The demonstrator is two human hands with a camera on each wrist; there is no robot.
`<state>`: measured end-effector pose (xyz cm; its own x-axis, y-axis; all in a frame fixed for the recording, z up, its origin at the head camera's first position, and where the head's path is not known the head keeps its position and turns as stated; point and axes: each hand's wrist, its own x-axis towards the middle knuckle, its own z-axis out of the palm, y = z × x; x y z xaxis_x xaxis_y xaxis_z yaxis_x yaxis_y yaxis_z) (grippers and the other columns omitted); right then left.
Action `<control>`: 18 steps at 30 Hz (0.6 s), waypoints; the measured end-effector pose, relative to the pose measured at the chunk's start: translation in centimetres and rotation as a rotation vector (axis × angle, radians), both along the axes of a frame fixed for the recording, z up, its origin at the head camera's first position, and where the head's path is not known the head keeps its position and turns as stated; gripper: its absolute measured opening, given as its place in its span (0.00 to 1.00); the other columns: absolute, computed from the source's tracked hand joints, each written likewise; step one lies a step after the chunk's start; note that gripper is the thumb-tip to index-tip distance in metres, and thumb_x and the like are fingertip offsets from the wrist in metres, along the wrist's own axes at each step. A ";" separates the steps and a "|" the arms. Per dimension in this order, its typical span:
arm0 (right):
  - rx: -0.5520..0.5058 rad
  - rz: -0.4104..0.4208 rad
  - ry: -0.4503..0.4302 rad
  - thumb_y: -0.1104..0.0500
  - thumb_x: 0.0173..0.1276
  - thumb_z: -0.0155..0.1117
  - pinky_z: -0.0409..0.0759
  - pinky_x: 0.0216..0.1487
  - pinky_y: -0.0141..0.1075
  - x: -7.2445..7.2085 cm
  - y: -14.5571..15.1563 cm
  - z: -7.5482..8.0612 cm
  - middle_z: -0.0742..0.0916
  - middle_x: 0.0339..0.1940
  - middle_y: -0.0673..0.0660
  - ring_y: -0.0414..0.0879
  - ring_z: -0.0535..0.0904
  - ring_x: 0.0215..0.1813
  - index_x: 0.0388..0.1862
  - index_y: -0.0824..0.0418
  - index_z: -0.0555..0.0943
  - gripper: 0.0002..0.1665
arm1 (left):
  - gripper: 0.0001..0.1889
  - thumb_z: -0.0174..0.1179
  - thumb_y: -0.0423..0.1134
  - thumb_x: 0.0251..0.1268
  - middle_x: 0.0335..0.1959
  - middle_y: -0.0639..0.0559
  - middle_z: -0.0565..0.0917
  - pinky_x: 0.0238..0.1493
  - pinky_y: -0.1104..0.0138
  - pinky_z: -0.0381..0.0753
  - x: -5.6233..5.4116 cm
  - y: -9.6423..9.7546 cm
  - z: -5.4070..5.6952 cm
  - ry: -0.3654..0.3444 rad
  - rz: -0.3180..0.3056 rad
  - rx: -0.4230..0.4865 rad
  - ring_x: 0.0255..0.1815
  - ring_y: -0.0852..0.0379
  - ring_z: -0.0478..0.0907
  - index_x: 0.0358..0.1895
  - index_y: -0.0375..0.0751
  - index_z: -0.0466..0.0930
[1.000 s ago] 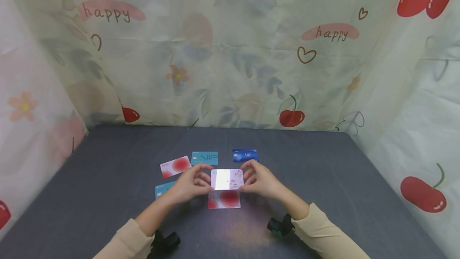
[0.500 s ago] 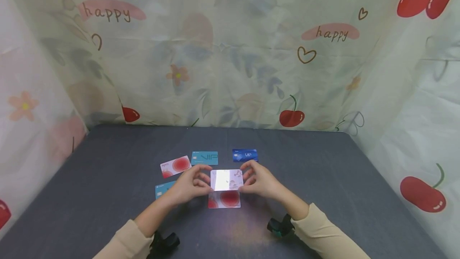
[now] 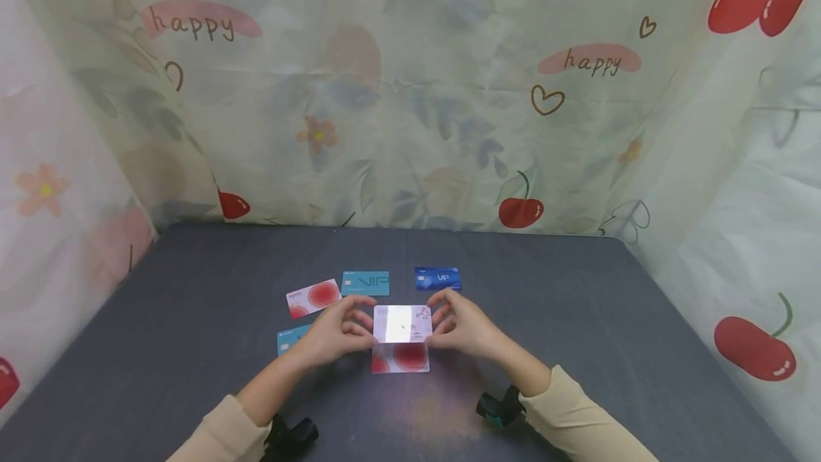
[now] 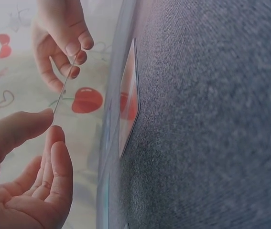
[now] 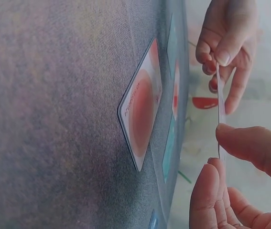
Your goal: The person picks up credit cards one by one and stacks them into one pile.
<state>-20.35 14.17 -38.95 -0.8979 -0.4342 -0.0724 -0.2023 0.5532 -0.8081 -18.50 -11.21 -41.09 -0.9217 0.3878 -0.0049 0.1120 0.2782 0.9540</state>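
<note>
A pale pink card (image 3: 417, 321), with a bright glare across it, is held up off the table between both hands. My left hand (image 3: 341, 328) pinches its left edge between thumb and fingers. At the opposite edge, my right hand (image 3: 463, 325) pinches it the same way. Seen edge-on in the right wrist view, the thin card (image 5: 221, 107) stays apart from the table. Below it a white card with red circles (image 3: 410, 358) lies flat, its upper part hidden in the head view; in the right wrist view this red-circle card (image 5: 143, 109) looks thicker than one card.
On the dark cloth-covered table (image 3: 577, 319) lie another red-circle card (image 3: 314, 298), a teal VIP card (image 3: 365, 283) and a blue VIP card (image 3: 437, 278). A second teal card (image 3: 292, 339) is partly hidden behind the left hand. A printed curtain (image 3: 410, 141) surrounds the table.
Both hands keep their pinch on the pale pink card. It has shifted slightly left and towards the person; the cards on the table have not moved.
</note>
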 end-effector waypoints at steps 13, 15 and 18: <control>-0.027 0.033 -0.010 0.64 0.52 0.72 0.81 0.38 0.33 0.2 0.1 -0.2 0.81 0.38 0.63 0.42 0.81 0.33 0.52 0.67 0.68 0.31 | 0.31 0.66 0.33 0.53 0.41 0.38 0.77 0.40 0.69 0.82 0.3 -0.2 0.0 -0.013 -0.010 0.000 0.37 0.54 0.83 0.60 0.31 0.64; -0.031 0.037 -0.009 0.64 0.52 0.72 0.81 0.38 0.33 0.2 0.1 -0.2 0.81 0.37 0.63 0.42 0.81 0.33 0.52 0.68 0.67 0.31 | 0.30 0.66 0.33 0.53 0.41 0.38 0.77 0.40 0.69 0.82 0.3 -0.2 0.0 -0.012 -0.011 -0.001 0.36 0.53 0.83 0.60 0.31 0.65; -0.039 0.041 -0.014 0.64 0.51 0.72 0.80 0.37 0.31 0.2 0.1 -0.4 0.81 0.37 0.62 0.41 0.81 0.32 0.52 0.68 0.67 0.32 | 0.30 0.66 0.33 0.53 0.41 0.38 0.78 0.39 0.69 0.82 0.4 -0.2 -0.1 -0.008 -0.009 -0.005 0.36 0.53 0.83 0.60 0.32 0.65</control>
